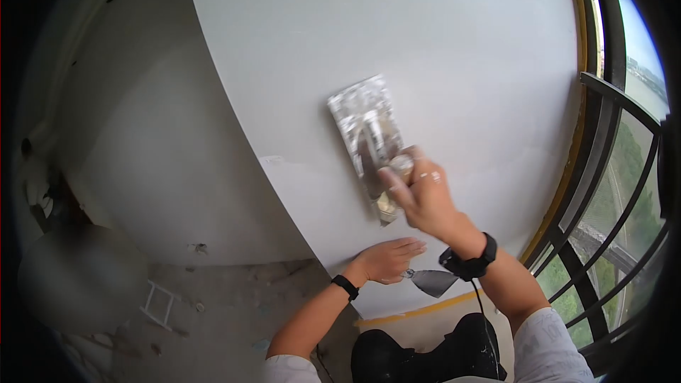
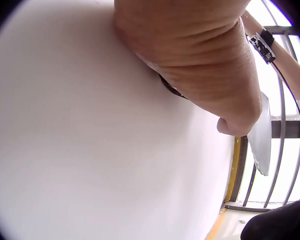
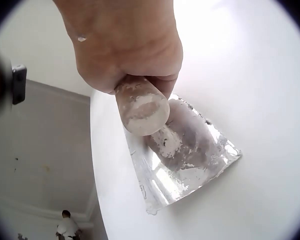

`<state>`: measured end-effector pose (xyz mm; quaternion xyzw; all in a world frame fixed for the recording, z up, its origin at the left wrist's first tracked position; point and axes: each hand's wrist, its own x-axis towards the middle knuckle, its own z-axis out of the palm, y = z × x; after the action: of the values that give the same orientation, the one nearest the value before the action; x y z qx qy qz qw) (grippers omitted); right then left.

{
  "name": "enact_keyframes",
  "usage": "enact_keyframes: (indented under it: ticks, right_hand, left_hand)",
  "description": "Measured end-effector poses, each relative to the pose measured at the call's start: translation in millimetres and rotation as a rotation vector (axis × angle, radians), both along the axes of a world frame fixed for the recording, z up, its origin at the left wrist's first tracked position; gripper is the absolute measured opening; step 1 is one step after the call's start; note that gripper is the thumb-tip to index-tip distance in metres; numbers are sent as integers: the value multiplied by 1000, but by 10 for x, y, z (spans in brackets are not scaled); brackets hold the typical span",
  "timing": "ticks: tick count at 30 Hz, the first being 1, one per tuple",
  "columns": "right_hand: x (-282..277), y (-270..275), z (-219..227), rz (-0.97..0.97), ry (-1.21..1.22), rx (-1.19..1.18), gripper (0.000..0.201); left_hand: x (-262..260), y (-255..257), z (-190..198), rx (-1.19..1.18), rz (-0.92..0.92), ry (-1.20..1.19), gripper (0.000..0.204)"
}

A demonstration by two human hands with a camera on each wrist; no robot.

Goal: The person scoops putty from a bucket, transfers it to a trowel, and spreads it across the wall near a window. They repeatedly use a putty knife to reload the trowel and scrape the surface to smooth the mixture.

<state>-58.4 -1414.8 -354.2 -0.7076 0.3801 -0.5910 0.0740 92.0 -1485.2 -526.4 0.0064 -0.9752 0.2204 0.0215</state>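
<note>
My right hand grips the handle of a plastering trowel, its metal blade smeared with white plaster and laid along the smooth white wall. In the right wrist view the fingers wrap the rounded, plaster-flecked handle, and the flat blade lies close along the wall surface. Lower down, my left hand is beside the wall and holds a putty knife by its handle. The knife's broad grey blade points right, toward the window side; its grip is mostly hidden by the hand in the left wrist view.
A dark metal railing runs along the open window on the right. Yellow tape edges the wall's bottom and right side. Lower left, a small white ladder is on the grey floor. Another person shows in the right wrist view.
</note>
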Motion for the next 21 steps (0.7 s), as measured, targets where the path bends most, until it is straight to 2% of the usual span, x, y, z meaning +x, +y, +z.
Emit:
enact_keyframes:
  ticks: [2,4,5,6,8,9,10,13,14,17,20,21]
  right_hand:
    - [468,-45,-70,-63,111,-175,35]
    - [851,-90,-147,-69,123,-291,33]
    - [1024,-94,-181,-75,129,-269,33]
    - [1207,-105,-219,-80,133,-248,33]
    - [1649,-158,-352,-87,119,-278,35]
    - [1799,-148,-404,-93,112,-299,37]
    - [1889,-93,-453,-98,101,-297,37]
    - [2024,159,-503,6,-30,-179,35]
    - [1989,208,-438,10,-42,-198,35]
    - [1982,186,-264,-264,-194,-292,33]
    - [2215,-26,-62,-235,-135,-309,31]
    - [2366,-87,-107,-180,-44,-307,31]
  left_hand:
    - [54,31,19,52,30,-16,55]
    - [74,146,94,428,332,-8,70]
    - [93,-139,-342,388,48,262,73]
    - [75,-210,-367,381,45,259,73]
    - [95,-253,-334,-389,-185,286,60]
    - [87,-198,-273,-384,-163,152,43]
    - [74,-108,-208,-382,-168,142,43]
    - [85,-5,-147,25,-114,211,32]
    - [75,7,-98,7,-110,199,32]
    - [77,48,-73,-4,-108,193,33]
    - [76,90,-30,-73,-98,166,34]
    - [79,57,-82,-23,-105,198,37]
